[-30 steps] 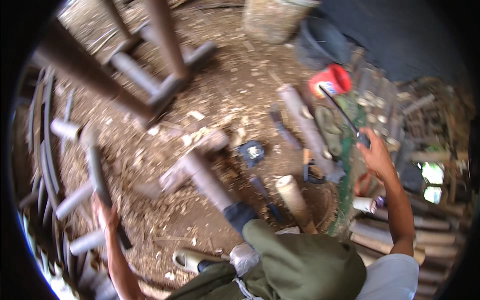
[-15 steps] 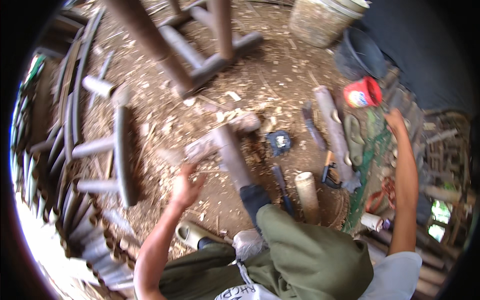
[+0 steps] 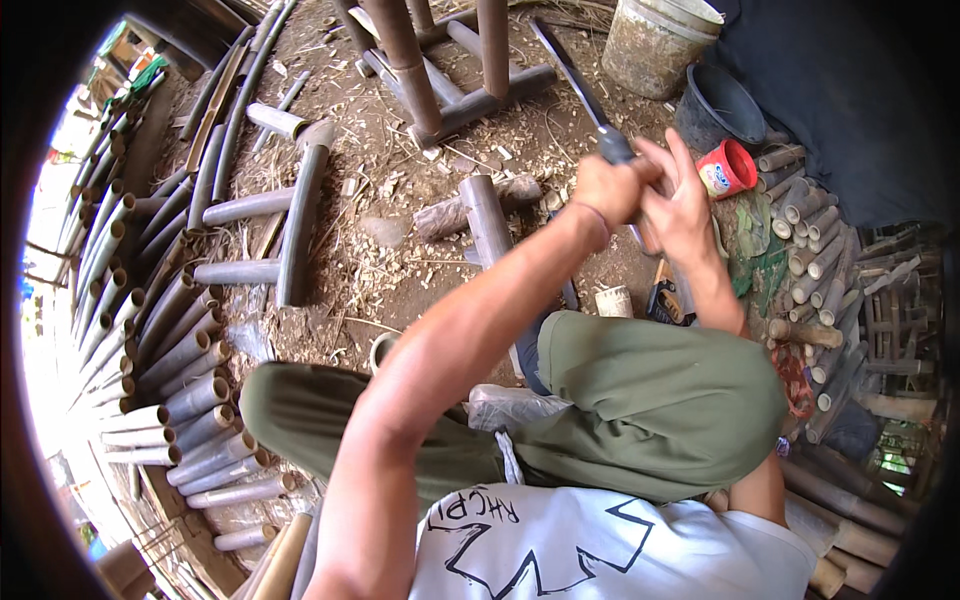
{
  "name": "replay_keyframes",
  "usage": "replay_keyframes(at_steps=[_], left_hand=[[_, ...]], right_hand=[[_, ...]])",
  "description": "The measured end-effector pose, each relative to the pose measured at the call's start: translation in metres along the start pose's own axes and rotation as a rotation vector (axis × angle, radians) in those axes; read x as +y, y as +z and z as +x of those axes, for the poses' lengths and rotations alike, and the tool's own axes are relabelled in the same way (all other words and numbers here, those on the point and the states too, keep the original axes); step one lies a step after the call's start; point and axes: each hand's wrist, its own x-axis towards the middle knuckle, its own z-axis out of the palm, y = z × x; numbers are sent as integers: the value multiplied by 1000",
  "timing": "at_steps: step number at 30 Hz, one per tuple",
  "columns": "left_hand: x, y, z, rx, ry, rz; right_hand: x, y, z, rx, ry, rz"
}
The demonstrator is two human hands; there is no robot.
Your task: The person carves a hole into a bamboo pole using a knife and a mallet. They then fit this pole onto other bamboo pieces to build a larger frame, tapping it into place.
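One long thin tool (image 3: 584, 93) in the left hand (image 3: 610, 190), fingers wrapped round its dark handle (image 3: 615, 146), tip up and away over the dirt floor (image 3: 350, 262) — right hand (image 3: 681, 205) close against the left, two fingers up straight, can't tell if the rest grip

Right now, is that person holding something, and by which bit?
A long thin tool, by its dark handle, in the left hand. Whether the right hand grips it too, I can't tell.
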Motion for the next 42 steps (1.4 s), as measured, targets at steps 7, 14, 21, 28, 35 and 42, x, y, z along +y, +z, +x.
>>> replay_keyframes(at_steps=[7, 14, 21, 28, 35, 42], left_hand=[[60, -137, -12, 382, 34, 297], [51, -227, -23, 455, 178, 313], [46, -301, -25, 496, -4, 1005], [14, -330, 15, 273, -194, 1384], [-22, -359, 29, -20, -404, 1635], [-25, -365, 34, -57, -461, 1618]], right_hand=[[21, -56, -41, 63, 94, -23], [264, -101, -225, -21, 497, -418], [197, -21, -258, -140, 743, -179], [109, -42, -240, -120, 800, -76], [54, -76, -133, -101, 794, -90], [14, -38, 2, -138, 510, 206]])
